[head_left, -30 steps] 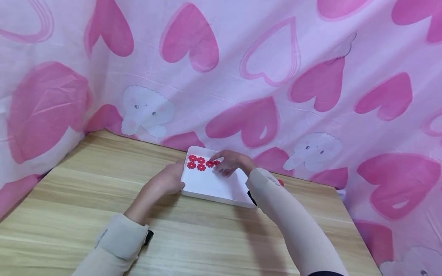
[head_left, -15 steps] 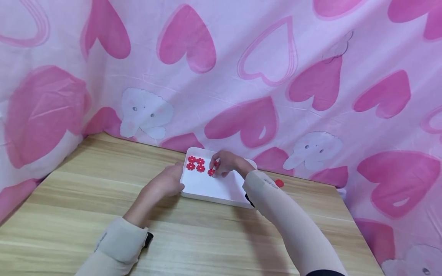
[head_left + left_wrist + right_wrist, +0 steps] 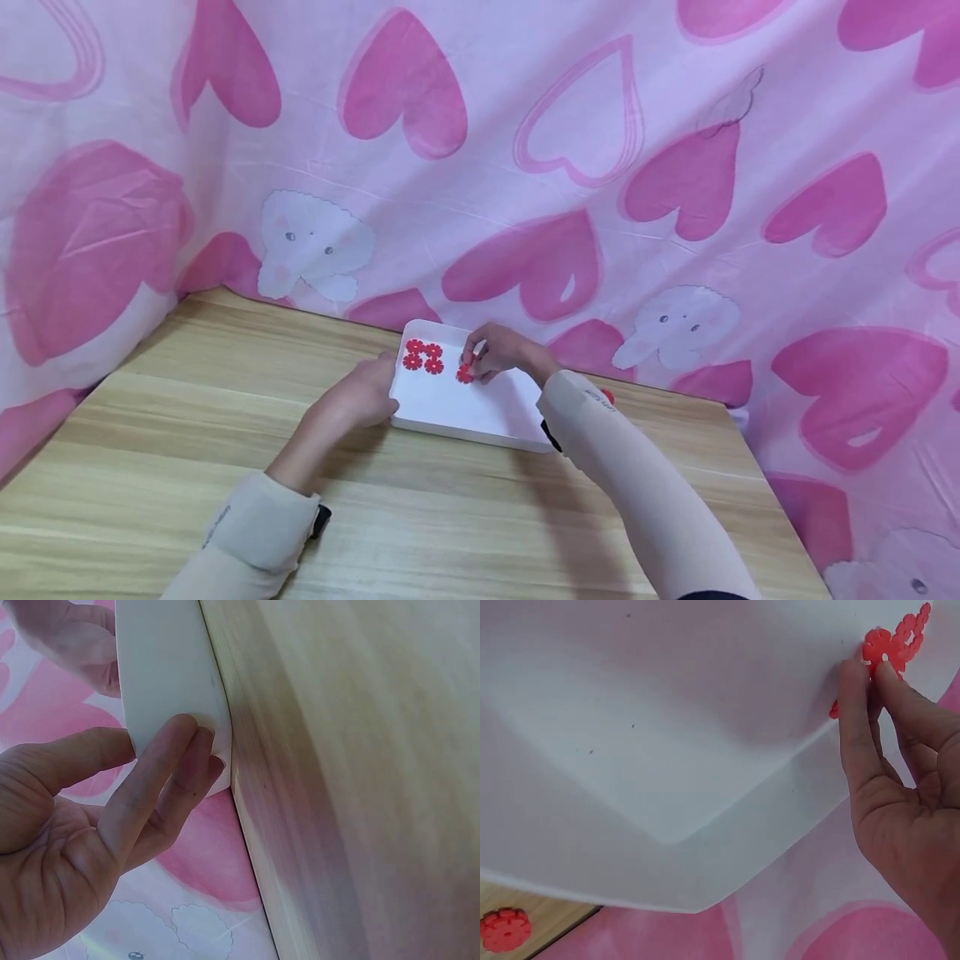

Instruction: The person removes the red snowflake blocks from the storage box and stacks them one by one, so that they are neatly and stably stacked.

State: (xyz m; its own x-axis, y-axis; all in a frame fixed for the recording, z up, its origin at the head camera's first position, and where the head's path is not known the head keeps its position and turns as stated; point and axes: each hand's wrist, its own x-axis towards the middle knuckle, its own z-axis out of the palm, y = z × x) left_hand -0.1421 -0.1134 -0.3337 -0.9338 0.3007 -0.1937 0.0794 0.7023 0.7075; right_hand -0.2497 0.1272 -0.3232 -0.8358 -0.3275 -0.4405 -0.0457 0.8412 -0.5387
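Observation:
A white rectangular tray [image 3: 465, 417] lies near the back of the table. My left hand [image 3: 363, 387] grips its left side, thumb at the rim and fingers against the outer wall [image 3: 169, 667]. Over the tray, my right hand [image 3: 498, 350] pinches a red flower-shaped plastic disc [image 3: 465, 375] between thumb and fingertips. In the right wrist view, the notched edge of the pinched disc [image 3: 877, 649] shows above the fingertips. A bit of red [image 3: 834, 710] peeks out behind the index finger. Several more red discs [image 3: 423, 357] form a cluster in the tray's back left part.
Another red disc [image 3: 506, 930] rests on the wooden table [image 3: 420, 517] beyond the tray's right end, partly hidden by the right sleeve in the head view. A pink heart-patterned cloth [image 3: 480, 183] hangs right behind the table's back edge.
My right hand has drawn a red disc away from the clustered ones, a little toward me and to the right. My left hand stays on the tray's left side.

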